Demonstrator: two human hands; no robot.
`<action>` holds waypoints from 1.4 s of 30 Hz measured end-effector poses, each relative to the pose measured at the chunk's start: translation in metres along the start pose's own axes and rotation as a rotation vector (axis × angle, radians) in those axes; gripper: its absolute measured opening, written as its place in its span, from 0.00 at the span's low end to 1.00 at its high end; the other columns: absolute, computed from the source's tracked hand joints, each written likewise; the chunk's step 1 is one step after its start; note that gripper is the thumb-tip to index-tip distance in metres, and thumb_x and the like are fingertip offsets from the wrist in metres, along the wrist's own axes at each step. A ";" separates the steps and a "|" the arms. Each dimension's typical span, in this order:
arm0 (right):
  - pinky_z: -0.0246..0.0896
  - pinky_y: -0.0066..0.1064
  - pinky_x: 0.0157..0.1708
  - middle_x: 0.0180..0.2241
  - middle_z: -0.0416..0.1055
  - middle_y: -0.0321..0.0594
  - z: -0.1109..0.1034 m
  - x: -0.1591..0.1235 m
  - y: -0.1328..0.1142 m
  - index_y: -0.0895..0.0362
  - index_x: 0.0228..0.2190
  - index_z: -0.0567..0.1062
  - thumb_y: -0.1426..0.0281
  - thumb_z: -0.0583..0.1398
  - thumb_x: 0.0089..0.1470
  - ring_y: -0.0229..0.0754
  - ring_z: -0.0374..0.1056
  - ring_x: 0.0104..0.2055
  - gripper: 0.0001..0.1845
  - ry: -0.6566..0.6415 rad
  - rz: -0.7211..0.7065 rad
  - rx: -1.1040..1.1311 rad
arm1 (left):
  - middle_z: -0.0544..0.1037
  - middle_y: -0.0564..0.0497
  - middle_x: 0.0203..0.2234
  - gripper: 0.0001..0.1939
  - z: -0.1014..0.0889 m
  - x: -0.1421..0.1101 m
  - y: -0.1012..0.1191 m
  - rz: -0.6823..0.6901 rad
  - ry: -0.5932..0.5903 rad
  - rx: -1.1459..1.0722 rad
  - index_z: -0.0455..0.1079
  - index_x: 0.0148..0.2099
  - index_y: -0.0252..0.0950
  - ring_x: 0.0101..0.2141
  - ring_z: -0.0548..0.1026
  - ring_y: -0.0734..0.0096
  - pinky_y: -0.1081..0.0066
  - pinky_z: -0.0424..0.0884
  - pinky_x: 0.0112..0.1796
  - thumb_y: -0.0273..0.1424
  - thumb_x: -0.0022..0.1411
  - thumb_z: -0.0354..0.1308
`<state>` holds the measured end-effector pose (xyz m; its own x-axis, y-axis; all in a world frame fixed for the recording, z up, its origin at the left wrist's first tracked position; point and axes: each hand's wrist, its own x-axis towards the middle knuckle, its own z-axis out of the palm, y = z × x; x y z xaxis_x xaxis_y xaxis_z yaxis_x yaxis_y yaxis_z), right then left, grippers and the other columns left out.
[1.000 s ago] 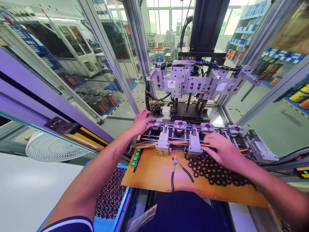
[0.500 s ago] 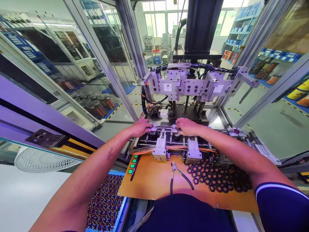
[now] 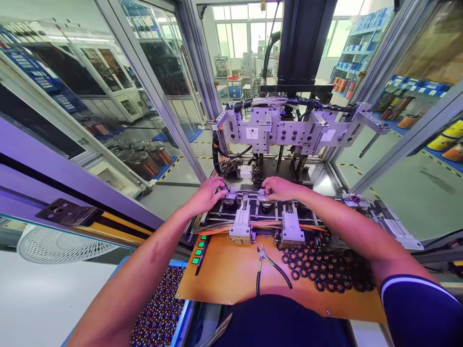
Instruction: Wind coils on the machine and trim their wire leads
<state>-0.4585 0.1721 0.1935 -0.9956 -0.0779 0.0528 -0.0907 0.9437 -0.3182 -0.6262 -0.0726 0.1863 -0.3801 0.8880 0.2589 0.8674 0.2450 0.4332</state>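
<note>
My left hand [image 3: 209, 196] is closed, thumb and fingers pinched round a small dark ring-shaped stator [image 3: 224, 187] just above the leftmost metal fixture [image 3: 230, 197]. My right hand [image 3: 278, 188] reaches across to the second fixture [image 3: 266, 205]. Its fingers curl down over the stator [image 3: 266, 192] on top, which they mostly hide. The right forearm covers the third fixture. On the fourth fixture [image 3: 356, 200], at the right, sits another stator with dark and reddish parts.
Cutting pliers [image 3: 262, 255] lie on the orange board [image 3: 224, 270], left of several dark ring stators [image 3: 314, 267]. Green buttons [image 3: 198, 252] line its left edge. A blue tray [image 3: 183, 318] holds many small wound parts. The machine's metal head [image 3: 285, 130] hangs behind the fixtures.
My right hand has moved left from near the third fixture to the second. My left hand stays at the leftmost fixture, its stator now raised and tilted in the fingers.
</note>
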 end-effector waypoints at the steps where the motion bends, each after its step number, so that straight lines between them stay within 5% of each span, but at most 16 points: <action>1: 0.68 0.34 0.43 0.39 0.75 0.42 -0.006 0.000 -0.004 0.62 0.28 0.75 0.69 0.67 0.53 0.40 0.72 0.41 0.09 0.018 0.004 0.034 | 0.73 0.39 0.51 0.14 -0.004 -0.008 0.010 0.004 0.034 -0.018 0.70 0.41 0.35 0.54 0.71 0.57 0.53 0.66 0.56 0.40 0.67 0.48; 7: 0.66 0.30 0.40 0.39 0.74 0.42 -0.023 -0.036 -0.061 0.60 0.27 0.72 0.73 0.61 0.57 0.37 0.70 0.38 0.07 0.264 0.007 0.245 | 0.73 0.42 0.48 0.09 -0.033 -0.076 0.084 0.075 0.265 -0.142 0.68 0.39 0.37 0.51 0.72 0.63 0.61 0.72 0.51 0.32 0.69 0.48; 13: 0.68 0.32 0.41 0.38 0.72 0.43 0.023 -0.102 -0.120 0.58 0.31 0.72 0.74 0.61 0.58 0.40 0.70 0.41 0.03 0.496 -0.097 0.396 | 0.77 0.47 0.38 0.07 -0.029 -0.123 0.124 0.196 0.468 -0.127 0.71 0.41 0.39 0.38 0.78 0.68 0.67 0.77 0.40 0.24 0.61 0.61; 19: 0.71 0.32 0.40 0.39 0.71 0.45 0.058 -0.142 -0.152 0.57 0.35 0.73 0.79 0.60 0.57 0.41 0.71 0.42 0.06 0.650 -0.069 0.397 | 0.80 0.47 0.41 0.18 -0.004 -0.143 0.143 0.189 0.660 -0.255 0.69 0.43 0.38 0.40 0.81 0.66 0.65 0.80 0.40 0.17 0.53 0.66; 28: 0.73 0.31 0.39 0.37 0.71 0.45 0.059 -0.163 -0.171 0.56 0.34 0.73 0.79 0.61 0.56 0.40 0.72 0.40 0.07 0.697 -0.037 0.390 | 0.80 0.48 0.39 0.21 0.018 -0.151 0.165 0.125 0.778 -0.479 0.61 0.46 0.40 0.39 0.82 0.67 0.69 0.81 0.34 0.21 0.56 0.65; 42: 0.73 0.32 0.42 0.38 0.74 0.44 0.062 -0.165 -0.186 0.56 0.42 0.70 0.80 0.61 0.54 0.41 0.73 0.42 0.15 0.762 -0.019 0.458 | 0.80 0.50 0.38 0.27 0.030 -0.172 0.168 -0.058 0.794 -0.608 0.63 0.48 0.38 0.39 0.81 0.69 0.70 0.81 0.38 0.18 0.49 0.69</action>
<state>-0.2789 -0.0109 0.1849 -0.7214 0.2971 0.6256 -0.2708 0.7104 -0.6496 -0.4058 -0.1725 0.1884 -0.7135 0.3098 0.6284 0.6133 -0.1576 0.7740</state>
